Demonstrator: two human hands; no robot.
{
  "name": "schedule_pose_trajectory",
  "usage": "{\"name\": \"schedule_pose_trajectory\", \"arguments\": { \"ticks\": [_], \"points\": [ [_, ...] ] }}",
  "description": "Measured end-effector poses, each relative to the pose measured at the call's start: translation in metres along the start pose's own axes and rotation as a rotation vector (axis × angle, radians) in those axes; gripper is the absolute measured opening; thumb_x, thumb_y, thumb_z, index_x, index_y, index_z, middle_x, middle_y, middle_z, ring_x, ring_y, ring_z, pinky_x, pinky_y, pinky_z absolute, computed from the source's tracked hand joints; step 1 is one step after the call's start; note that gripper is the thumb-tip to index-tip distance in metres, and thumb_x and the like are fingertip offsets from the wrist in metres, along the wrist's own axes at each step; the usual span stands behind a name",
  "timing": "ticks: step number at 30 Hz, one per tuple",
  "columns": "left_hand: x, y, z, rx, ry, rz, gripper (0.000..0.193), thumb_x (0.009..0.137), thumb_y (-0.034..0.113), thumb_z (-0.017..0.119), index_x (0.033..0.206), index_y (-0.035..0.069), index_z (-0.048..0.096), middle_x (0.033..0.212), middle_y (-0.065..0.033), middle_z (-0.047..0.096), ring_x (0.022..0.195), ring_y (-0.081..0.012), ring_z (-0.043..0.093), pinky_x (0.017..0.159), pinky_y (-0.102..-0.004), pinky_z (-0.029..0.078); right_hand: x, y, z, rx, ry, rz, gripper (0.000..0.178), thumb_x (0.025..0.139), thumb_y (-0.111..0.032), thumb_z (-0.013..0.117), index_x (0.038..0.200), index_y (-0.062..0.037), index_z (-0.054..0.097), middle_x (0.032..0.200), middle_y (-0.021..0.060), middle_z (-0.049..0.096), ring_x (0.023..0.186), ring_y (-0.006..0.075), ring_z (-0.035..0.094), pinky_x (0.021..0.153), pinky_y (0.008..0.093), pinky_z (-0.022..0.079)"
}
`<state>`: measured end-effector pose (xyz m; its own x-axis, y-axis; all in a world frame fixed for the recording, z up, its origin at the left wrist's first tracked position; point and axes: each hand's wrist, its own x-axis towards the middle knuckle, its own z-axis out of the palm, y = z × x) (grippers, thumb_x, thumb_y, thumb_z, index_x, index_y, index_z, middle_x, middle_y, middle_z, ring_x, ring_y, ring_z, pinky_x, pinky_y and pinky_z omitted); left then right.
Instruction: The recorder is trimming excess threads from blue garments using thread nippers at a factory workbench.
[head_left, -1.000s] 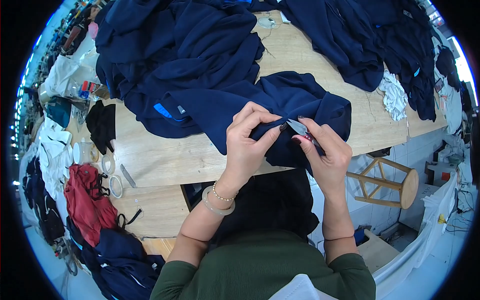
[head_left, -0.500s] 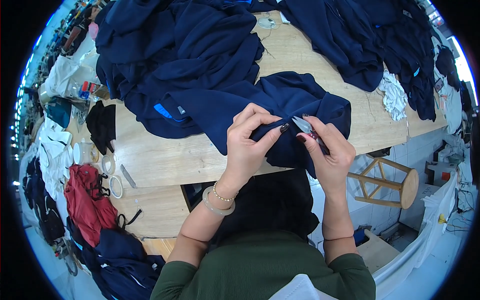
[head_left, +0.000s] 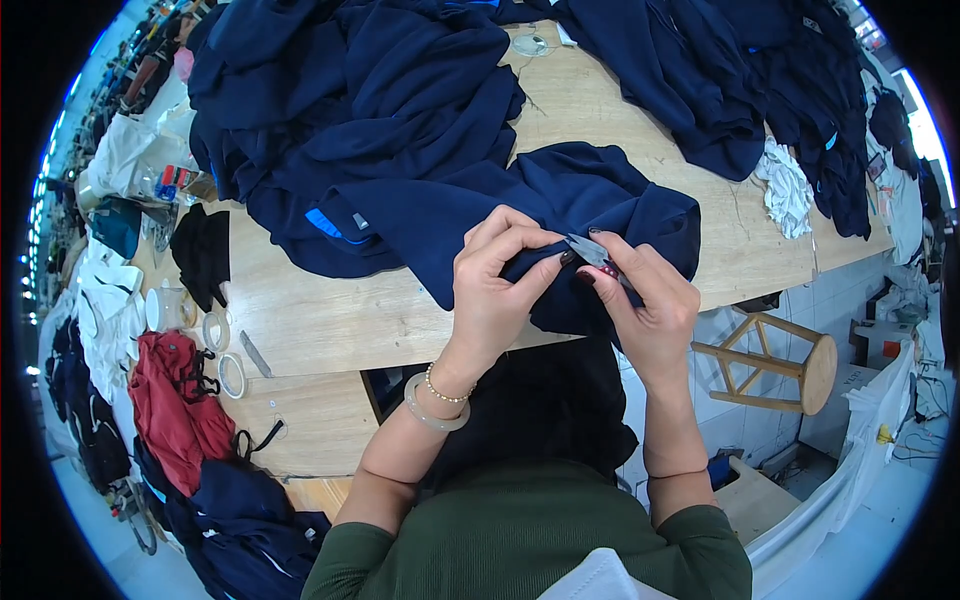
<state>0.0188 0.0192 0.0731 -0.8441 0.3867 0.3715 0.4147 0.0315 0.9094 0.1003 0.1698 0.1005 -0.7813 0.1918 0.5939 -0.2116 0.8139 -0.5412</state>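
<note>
A navy garment (head_left: 430, 230) lies bunched over the table's near edge. My left hand (head_left: 497, 275) is closed, pinching a fold of its cloth between thumb and forefinger. My right hand (head_left: 650, 300) grips a small pair of thread snips (head_left: 588, 250) with a dark red handle. The blades point left, their tips right at the cloth by my left fingertips. Whether a thread lies between the blades is too small to make out. A blue strip and a small grey label show on the garment to the left of my hands.
Navy garments are heaped at the far left (head_left: 350, 90) and far right (head_left: 680, 80) of the wooden table (head_left: 320, 325). Tape rolls (head_left: 231, 376), a grey blade-like strip (head_left: 256, 354) and a red bag (head_left: 180, 410) lie left. A wooden stool (head_left: 820, 375) stands right.
My right hand has moved slightly left, bringing the snips' tips up to the left fingertips. The left hand keeps its pinch in the same place.
</note>
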Motion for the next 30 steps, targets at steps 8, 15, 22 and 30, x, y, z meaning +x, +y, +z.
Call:
{"name": "schedule_pose_trajectory", "arguments": {
  "ticks": [8, 15, 22, 30],
  "points": [
    [0.000, 0.000, 0.002, -0.062, 0.039, -0.069, 0.014, 0.073, 0.002, 0.077, 0.086, 0.001, 0.070, 0.082, -0.0033, 0.062, 0.079, -0.0163, 0.059, 0.079, -0.0285, 0.041, 0.003, -0.006, -0.005, 0.132, 0.015, 0.118, 0.028, 0.079, -0.010, 0.079, 0.104, -0.0007, 0.072, 0.071, 0.0077, 0.062, 0.058, 0.0129, 0.055, 0.051, 0.0236, 0.041],
    [-0.001, 0.002, 0.004, -0.111, 0.056, -0.096, 0.013, 0.075, 0.002, 0.076, 0.087, 0.001, 0.071, 0.082, -0.0032, 0.062, 0.079, -0.0162, 0.059, 0.078, -0.0277, 0.041, -0.005, -0.007, -0.004, 0.249, -0.058, 0.227, 0.027, 0.081, -0.009, 0.078, 0.105, -0.0005, 0.071, 0.076, 0.0086, 0.065, 0.060, 0.0114, 0.058, 0.053, 0.0223, 0.044],
    [-0.001, 0.002, 0.004, -0.094, 0.054, -0.092, 0.015, 0.074, 0.002, 0.077, 0.088, 0.001, 0.071, 0.082, -0.0039, 0.061, 0.080, -0.0171, 0.059, 0.080, -0.0276, 0.042, 0.000, -0.008, -0.003, 0.131, -0.054, 0.156, 0.027, 0.080, -0.011, 0.078, 0.105, -0.0026, 0.072, 0.073, 0.0073, 0.064, 0.057, 0.0135, 0.056, 0.050, 0.0239, 0.043],
    [-0.001, -0.001, 0.006, -0.053, 0.050, -0.084, 0.015, 0.073, 0.001, 0.076, 0.087, 0.002, 0.071, 0.082, -0.0043, 0.061, 0.081, -0.0184, 0.059, 0.080, -0.0286, 0.042, 0.000, -0.003, 0.000, 0.015, -0.042, 0.057, 0.026, 0.079, -0.011, 0.079, 0.103, -0.0031, 0.072, 0.070, 0.0069, 0.062, 0.056, 0.0152, 0.057, 0.049, 0.0245, 0.043]
  ]
}}
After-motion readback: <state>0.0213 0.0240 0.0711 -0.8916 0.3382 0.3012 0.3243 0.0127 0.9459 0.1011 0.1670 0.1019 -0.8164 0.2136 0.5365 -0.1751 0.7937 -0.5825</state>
